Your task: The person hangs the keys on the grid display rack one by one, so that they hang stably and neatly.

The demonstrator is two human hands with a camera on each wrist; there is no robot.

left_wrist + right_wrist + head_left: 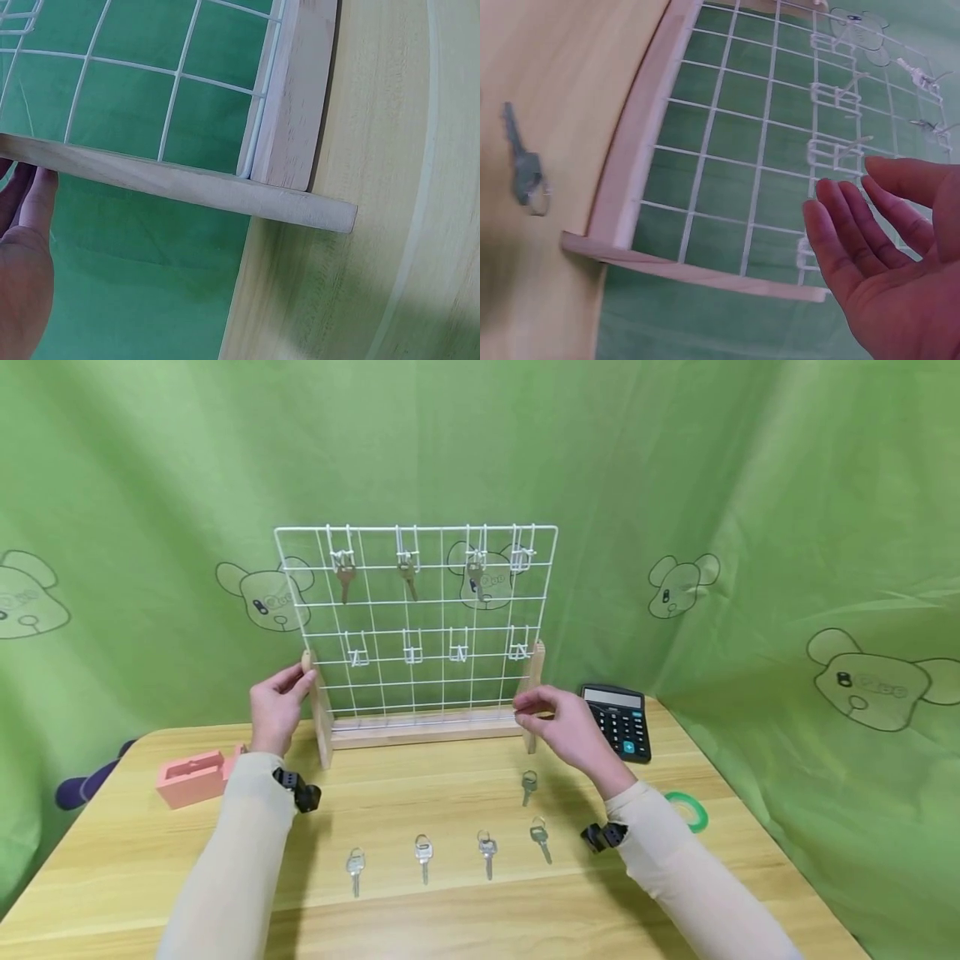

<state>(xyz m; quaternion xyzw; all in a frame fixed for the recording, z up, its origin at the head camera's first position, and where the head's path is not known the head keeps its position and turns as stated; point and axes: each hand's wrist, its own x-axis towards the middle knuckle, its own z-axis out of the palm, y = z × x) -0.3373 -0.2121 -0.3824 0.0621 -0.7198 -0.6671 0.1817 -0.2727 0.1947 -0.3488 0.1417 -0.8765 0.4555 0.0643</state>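
Note:
A white wire grid rack [442, 602] stands upright on a wooden base with side posts. My left hand [276, 706] pinches the left wooden post [321, 718] near its top; in the left wrist view its fingers [39, 199] lie against the post's outer side. Beside the right post [533, 677] hovers my right hand [558, 727], fingers loosely bent, nothing between them in the right wrist view. From the upper row of hooks hang three keys, a brownish key [346, 581], a middle key [408, 578] and a third key [477, 578]. The upper right hook [521, 558] and the lower hooks carry none.
Several keys with rings lie on the table, among them a key [529, 785] near the right post and a key [356, 870] at front left. A pink block-like holder [191, 785] is at left. On the right are a calculator [621, 722] and a green tape roll [697, 814].

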